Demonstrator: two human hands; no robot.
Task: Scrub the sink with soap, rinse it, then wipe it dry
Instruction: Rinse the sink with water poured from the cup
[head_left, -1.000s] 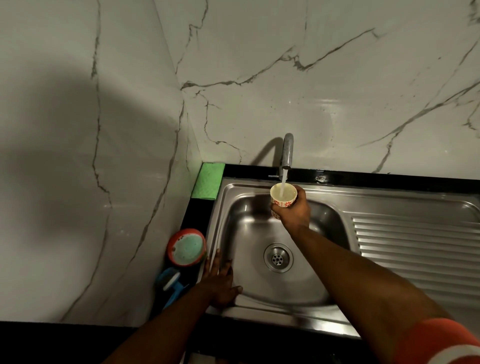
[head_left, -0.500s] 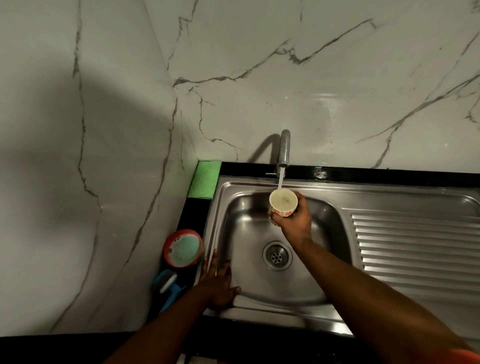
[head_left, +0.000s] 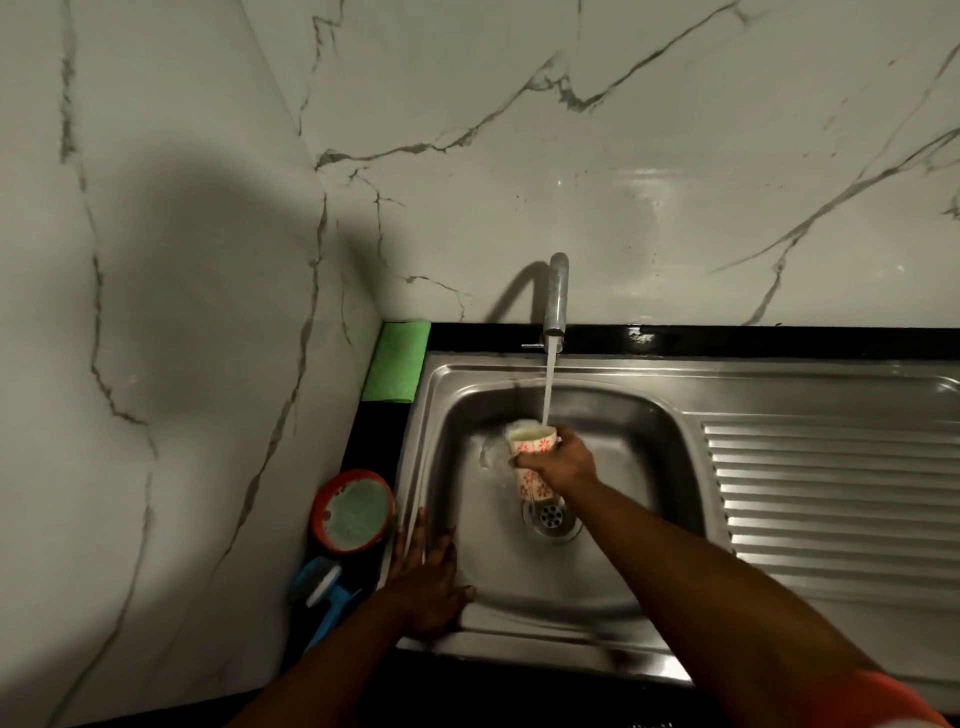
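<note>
Marble walls (head_left: 675, 182) backed the black counter (head_left: 779, 340). I saw the steel sink (head_left: 519, 587) set into it, lower centre. Left to right:

- Green cloth (head_left: 397, 362) lay at the sink's 10 o'clock corner.
- Red-rimmed tub (head_left: 353, 512) sat at 9 and blue brush (head_left: 324, 587) at 8, both on the counter strip.
- Left hand (head_left: 426, 582) lay flat on the sink's 8 o'clock rim, fingers straight, grasping nothing.
- Tap (head_left: 557, 293) at 12 ran a water stream (head_left: 548, 384) into a flowered cup (head_left: 532, 446), which was tilted and spilling toward 9.
- Right hand (head_left: 563, 462) gripped that cup over the basin, just at 12 of the drain (head_left: 551, 515).
- Ribbed drainboard (head_left: 831, 493) sat at 3.
</note>
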